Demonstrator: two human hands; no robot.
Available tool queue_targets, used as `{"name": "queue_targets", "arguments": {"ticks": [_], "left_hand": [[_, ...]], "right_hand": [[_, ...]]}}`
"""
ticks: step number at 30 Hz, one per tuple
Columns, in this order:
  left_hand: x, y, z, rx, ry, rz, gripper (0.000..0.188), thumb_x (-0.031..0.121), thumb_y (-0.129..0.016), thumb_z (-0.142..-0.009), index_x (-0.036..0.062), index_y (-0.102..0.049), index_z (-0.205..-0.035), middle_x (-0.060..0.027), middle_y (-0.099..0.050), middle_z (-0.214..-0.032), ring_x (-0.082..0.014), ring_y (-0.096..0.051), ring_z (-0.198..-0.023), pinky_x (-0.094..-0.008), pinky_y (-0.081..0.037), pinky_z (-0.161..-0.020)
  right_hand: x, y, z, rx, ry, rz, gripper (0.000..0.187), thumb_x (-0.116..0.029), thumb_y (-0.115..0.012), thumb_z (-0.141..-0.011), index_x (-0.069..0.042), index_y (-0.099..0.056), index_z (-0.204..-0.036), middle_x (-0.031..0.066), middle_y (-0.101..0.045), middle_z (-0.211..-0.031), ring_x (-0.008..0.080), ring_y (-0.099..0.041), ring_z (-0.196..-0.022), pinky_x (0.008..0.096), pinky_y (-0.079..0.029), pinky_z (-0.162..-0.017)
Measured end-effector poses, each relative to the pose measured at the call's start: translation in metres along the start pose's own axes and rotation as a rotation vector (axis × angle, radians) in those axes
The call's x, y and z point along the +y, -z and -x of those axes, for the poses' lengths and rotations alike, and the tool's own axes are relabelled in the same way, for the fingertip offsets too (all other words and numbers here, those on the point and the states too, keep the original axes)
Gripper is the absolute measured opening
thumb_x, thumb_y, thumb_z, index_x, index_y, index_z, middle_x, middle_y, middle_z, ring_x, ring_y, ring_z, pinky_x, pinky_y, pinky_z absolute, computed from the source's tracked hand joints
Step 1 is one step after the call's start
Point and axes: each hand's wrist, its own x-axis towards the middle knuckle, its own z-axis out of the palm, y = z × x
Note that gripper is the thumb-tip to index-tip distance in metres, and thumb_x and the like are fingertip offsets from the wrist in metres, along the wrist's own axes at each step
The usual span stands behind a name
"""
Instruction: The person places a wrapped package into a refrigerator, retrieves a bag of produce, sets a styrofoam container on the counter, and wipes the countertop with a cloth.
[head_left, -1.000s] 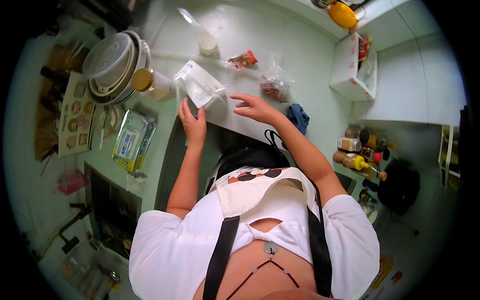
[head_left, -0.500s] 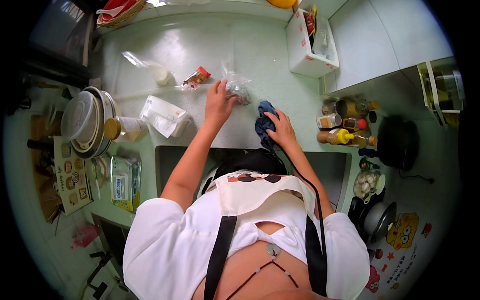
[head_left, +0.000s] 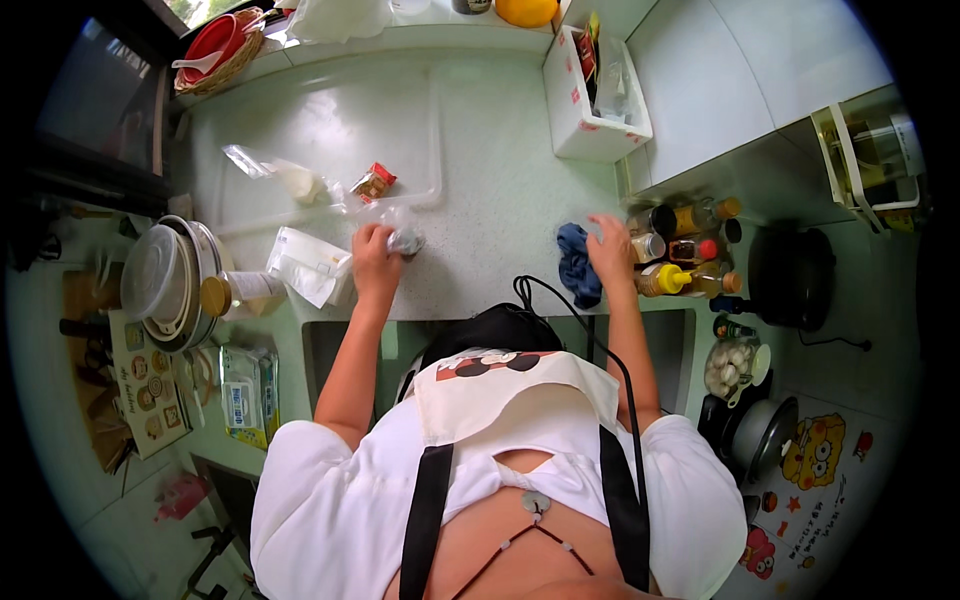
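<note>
My left hand [head_left: 377,265] is closed on the edge of a small crumpled clear plastic bag [head_left: 405,240] with something dark in it. What lies inside is too blurred to name. To the right, a bunched dark blue cloth [head_left: 578,265] lies on the counter [head_left: 490,220]. My right hand [head_left: 613,252] is against the cloth's right side, fingers apart and not wrapped round it. Beyond my left hand lie a small red snack packet [head_left: 374,182] and a clear bag with pale contents [head_left: 296,181]. A white soft packet [head_left: 311,266] sits left of that hand.
Several seasoning bottles [head_left: 690,250] stand close to my right hand. A white box [head_left: 597,105] with packets is at the back right. Stacked bowls [head_left: 160,268] and a lidded jar [head_left: 240,294] stand left. A black cord [head_left: 588,335] loops in front of me.
My left hand has moved left and nearer with the clear plastic bag. My right hand and the blue cloth have shifted right, towards the bottles, and its fingers have loosened from the cloth.
</note>
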Motion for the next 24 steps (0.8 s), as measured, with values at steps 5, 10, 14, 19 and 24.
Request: {"name": "queue_targets", "arguments": {"ticks": [5, 10, 14, 19, 24], "left_hand": [[0.0, 0.009, 0.022, -0.139, 0.004, -0.159, 0.059, 0.005, -0.07, -0.062, 0.0075, -0.049, -0.117, -0.0177, -0.044, -0.123, -0.0357, -0.039, -0.117, -0.0452, -0.035, -0.096], [0.016, 0.015, 0.024, -0.151, 0.044, -0.204, 0.076, 0.016, -0.076, -0.063, 0.0096, -0.04, -0.129, -0.0165, -0.035, -0.135, -0.0347, -0.026, -0.13, -0.0506, -0.021, -0.105], [0.026, 0.028, 0.028, -0.048, 0.039, -0.18, 0.07, 0.014, -0.074, -0.066, 0.0101, -0.042, -0.128, -0.0149, -0.035, -0.135, -0.0345, -0.026, -0.13, -0.0477, -0.02, -0.105], [0.023, 0.04, 0.034, 0.096, 0.0, -0.091, 0.054, 0.008, -0.068, -0.072, 0.009, -0.048, -0.122, -0.0147, -0.04, -0.132, -0.0348, -0.03, -0.128, -0.0468, -0.022, -0.105], [0.033, 0.044, 0.034, 0.116, -0.036, -0.007, 0.043, 0.006, -0.064, -0.075, 0.0071, -0.053, -0.117, -0.0142, -0.045, -0.127, -0.0355, -0.035, -0.124, -0.048, -0.026, -0.103]], "right_hand": [[-0.006, 0.01, -0.078, 0.276, 0.128, -0.066, 0.042, -0.009, -0.062, -0.075, -0.008, -0.052, -0.116, 0.0169, -0.047, -0.121, 0.0351, -0.048, -0.108, 0.0394, -0.041, -0.091], [-0.017, 0.01, -0.139, 0.196, 0.067, -0.037, 0.045, -0.011, -0.068, -0.073, -0.01, -0.051, -0.115, 0.0135, -0.048, -0.116, 0.0327, -0.051, -0.105, 0.0404, -0.046, -0.082], [-0.002, -0.007, -0.169, 0.159, 0.153, 0.076, 0.041, -0.015, -0.071, -0.071, -0.01, -0.054, -0.109, 0.0121, -0.053, -0.108, 0.0291, -0.057, -0.094, 0.0387, -0.048, -0.075], [-0.034, 0.001, -0.166, 0.09, 0.148, 0.114, 0.032, -0.025, -0.072, -0.071, -0.011, -0.059, -0.097, 0.009, -0.059, -0.095, 0.0283, -0.061, -0.083, 0.0405, -0.047, -0.071], [-0.082, 0.007, -0.127, 0.075, 0.188, 0.134, 0.027, -0.033, -0.068, -0.073, -0.012, -0.06, -0.087, 0.0107, -0.059, -0.086, 0.0316, -0.061, -0.075, 0.0443, -0.049, -0.063]]}}
